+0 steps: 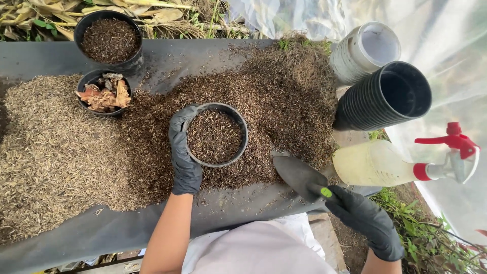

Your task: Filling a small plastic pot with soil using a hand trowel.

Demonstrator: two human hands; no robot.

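Right hand (366,221): black-gloved fingers clamped on grey metal trowel (299,176), blade at table's near edge.
Left hand (183,152): gloved fingers wrapped around filled black plastic pot (216,135), amid dark husk pile (284,101).

A dark grey, sheet-covered work table (45,61) spreads out under soft, even daylight, with dry yellow leaves and stalks (127,10) heaped on the ground beyond its far edge. Translucent white plastic sheeting (446,35) forms the wall off to the right, and green weeds (421,233) grow in bare soil below it.
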